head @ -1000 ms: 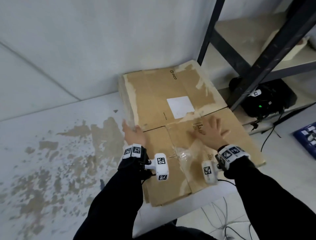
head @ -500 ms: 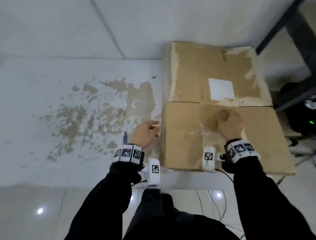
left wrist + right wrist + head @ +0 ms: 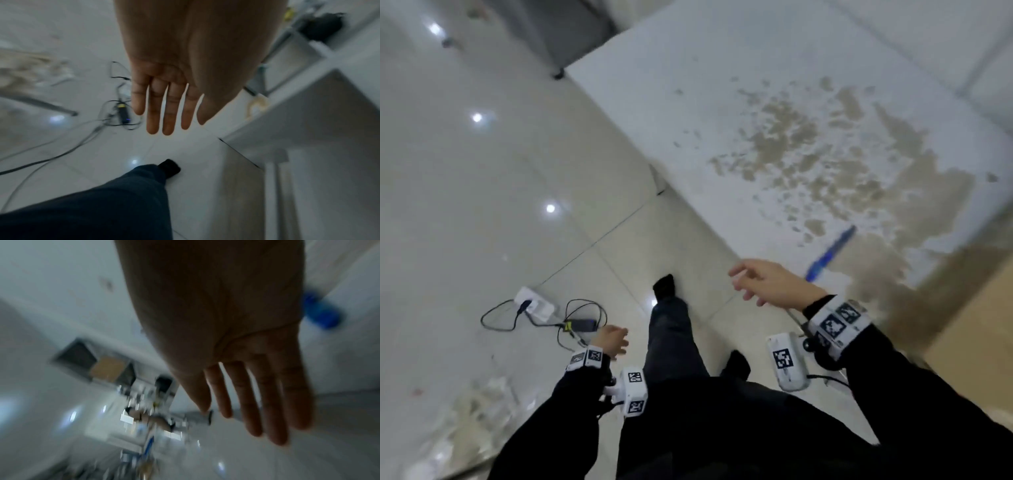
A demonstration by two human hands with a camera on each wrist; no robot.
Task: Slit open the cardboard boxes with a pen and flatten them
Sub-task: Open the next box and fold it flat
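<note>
Both my hands were empty with fingers loose: the left hand (image 3: 610, 342) hung over the floor, the right hand (image 3: 774, 284) hovered by the bench (image 3: 688, 102) edge. The blue pen (image 3: 830, 253) lay just beyond the right hand; I judged it light, stiff and slippery, best pinched mid-barrel. The cardboard (image 3: 976, 325) lay off to its right.

We see the pen (image 3: 830, 252) lying on the counter (image 3: 722, 113) near its near edge, with the cardboard box (image 3: 976, 329) on the counter to its right. Left of the counter, on the floor (image 3: 465, 205), a power strip (image 3: 534, 303) sits beside tangled cables (image 3: 582, 318).
</note>
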